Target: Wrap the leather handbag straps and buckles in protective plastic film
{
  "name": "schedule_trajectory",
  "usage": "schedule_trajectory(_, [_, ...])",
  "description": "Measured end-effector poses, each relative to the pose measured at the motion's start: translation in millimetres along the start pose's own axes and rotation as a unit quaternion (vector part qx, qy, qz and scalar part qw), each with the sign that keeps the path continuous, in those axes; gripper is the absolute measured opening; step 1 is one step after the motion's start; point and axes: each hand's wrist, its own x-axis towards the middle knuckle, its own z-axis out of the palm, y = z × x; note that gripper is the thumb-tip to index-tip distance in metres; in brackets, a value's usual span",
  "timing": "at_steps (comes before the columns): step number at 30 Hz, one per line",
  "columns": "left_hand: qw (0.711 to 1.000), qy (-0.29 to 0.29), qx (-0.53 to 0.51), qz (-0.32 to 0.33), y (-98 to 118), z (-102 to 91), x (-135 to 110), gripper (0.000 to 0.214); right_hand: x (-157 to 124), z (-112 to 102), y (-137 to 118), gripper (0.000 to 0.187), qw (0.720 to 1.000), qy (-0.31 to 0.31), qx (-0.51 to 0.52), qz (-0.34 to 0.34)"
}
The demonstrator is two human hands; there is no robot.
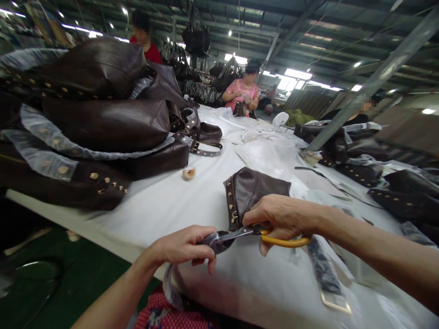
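My right hand [283, 217] is closed around a pair of scissors [287, 241] with yellow handles. Their metal blades point left and meet a dark strap [221, 246] that looks wrapped in clear plastic. That strap is pinched between the thumb and fingers of my left hand [188, 246]. Just behind the scissors lies a dark brown leather bag [255, 187] with gold studs along a band; my right hand partly covers it. Near my right forearm rests a plastic-wrapped belt strap [324, 269] with a gold rectangular buckle.
Several brown studded bags [106, 123] are piled at the left of the white-covered table [151, 210]. A roll of tape [188, 172] stands near them. More bags [404, 196] and a slanted metal post [370, 82] are on the right. Several people work beyond the table.
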Motion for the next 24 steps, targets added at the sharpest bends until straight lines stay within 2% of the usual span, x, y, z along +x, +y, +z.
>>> schedule_trajectory(8, [0.998,-0.038,-0.042,-0.019,0,-2.0,2,0.009,-1,8,-1,0.033,1.0,-0.002,0.011,0.005])
schedule_trajectory(12, [0.998,-0.039,-0.035,-0.023,0,-2.1,3,0.01,-3,7,-6,0.034,0.999,0.001,0.01,0.031])
schedule_trajectory(18, [0.998,-0.047,-0.029,-0.024,-1,-0.9,3,0.013,-3,8,-6,0.039,0.999,-0.006,0.026,0.03])
schedule_trajectory(24, [0.997,-0.058,-0.041,-0.03,0,-0.4,4,0.01,-6,15,2,0.043,0.991,-0.028,0.125,0.038])
